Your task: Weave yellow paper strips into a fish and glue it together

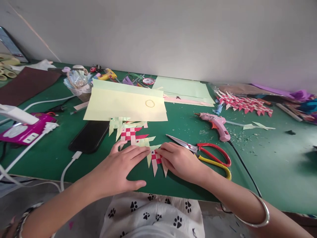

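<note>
On the table (272, 158): woven paper piece (156, 158) at the front edge between left hand (119, 168) and right hand (180, 160), both touching it; a 2nd woven piece (131, 134) lay just behind. Scissors (205, 153) lay right of the right hand, glue gun (216, 125) behind them. Phone (89, 136) sat left of the woven pieces, paper sheets (126, 104) behind.

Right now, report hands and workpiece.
Left hand and right hand flat, fingertips pressing woven paper piece. Scissors beside right hand. Phone near left.
</note>
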Tool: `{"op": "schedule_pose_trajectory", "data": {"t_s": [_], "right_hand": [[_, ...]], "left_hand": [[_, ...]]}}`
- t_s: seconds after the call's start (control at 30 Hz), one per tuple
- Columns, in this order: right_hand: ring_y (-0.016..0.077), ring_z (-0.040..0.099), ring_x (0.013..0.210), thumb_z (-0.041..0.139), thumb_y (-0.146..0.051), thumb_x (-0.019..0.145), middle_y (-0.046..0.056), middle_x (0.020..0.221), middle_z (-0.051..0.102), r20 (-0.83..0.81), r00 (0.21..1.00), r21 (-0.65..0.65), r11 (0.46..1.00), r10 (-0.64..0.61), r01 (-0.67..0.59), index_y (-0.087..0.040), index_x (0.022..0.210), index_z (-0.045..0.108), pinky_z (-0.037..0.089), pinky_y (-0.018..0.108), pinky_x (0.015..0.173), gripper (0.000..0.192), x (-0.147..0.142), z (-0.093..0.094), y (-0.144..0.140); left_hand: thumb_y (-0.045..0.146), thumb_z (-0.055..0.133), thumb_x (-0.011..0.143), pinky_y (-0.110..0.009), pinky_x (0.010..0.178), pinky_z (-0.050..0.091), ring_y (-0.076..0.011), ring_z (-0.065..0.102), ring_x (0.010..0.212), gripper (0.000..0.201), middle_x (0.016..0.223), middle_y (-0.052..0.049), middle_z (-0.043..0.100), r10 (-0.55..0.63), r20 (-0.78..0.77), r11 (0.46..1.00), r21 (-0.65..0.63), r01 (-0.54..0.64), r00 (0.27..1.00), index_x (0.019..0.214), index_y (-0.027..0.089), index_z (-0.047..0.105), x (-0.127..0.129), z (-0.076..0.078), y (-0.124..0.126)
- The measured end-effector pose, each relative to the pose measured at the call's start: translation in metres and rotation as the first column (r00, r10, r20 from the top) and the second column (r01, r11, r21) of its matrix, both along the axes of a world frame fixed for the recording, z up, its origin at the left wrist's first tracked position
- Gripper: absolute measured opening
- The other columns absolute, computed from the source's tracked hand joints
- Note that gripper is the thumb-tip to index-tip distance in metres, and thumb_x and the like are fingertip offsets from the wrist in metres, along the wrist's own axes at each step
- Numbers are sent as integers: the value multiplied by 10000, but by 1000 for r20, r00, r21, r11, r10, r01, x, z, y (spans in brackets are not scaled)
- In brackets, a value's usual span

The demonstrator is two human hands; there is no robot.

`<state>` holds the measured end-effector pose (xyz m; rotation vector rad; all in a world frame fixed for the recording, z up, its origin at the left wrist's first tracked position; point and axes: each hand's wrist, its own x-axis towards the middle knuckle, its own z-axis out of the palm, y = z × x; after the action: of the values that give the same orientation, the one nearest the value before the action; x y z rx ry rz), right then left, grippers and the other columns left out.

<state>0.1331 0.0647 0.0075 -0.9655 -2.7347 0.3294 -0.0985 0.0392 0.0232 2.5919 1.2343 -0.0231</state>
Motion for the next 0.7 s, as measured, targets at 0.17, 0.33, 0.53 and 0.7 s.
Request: {"op": "schedule_pose_trajectory", "data": {"t_s": [0.17, 0.33, 0.53, 0.7], "right_hand": [[171, 519, 748, 378, -132, 890, 81, 888, 576, 125, 992, 71, 997, -9, 0, -121, 1019, 606, 457, 293, 629, 262, -5, 1, -4], [175, 509, 757, 381, -119, 886, 87, 910, 572, 150, 989, 94, 996, 1, -15, -118, 1012, 601, 450, 299, 641, 254, -6, 2, -5], [166, 520, 798, 371, -124, 890, 83, 885, 553, 53, 999, 2, 1000, -6, 6, -127, 1047, 582, 459, 285, 683, 263, -4, 4, -5], [165, 523, 812, 365, -125, 884, 80, 892, 551, 18, 1000, -7, 1000, -9, 10, -131, 1044, 576, 459, 279, 691, 265, -3, 3, -4]], "left_hand": [[699, 412, 753, -544, 1060, 159, -322, 457, 1196, 750, 1373, -61, 456, 9, -34, 1000, -14, -10, 999, 1372, 279, 361, 9, 9, 1], [688, 450, 741, -527, 1067, 142, -307, 446, 1209, 761, 1374, -73, 454, 7, -58, 1000, 14, -7, 998, 1365, 260, 376, 13, 7, -1], [708, 412, 745, -559, 1046, 170, -318, 452, 1201, 787, 1389, -84, 432, -16, -28, 1000, -11, 15, 999, 1390, 266, 320, 6, 6, 2], [716, 374, 758, -560, 1048, 166, -326, 428, 1222, 792, 1411, -78, 400, -40, -17, 999, 18, 41, 999, 1414, 290, 249, 5, 6, -2]]}}
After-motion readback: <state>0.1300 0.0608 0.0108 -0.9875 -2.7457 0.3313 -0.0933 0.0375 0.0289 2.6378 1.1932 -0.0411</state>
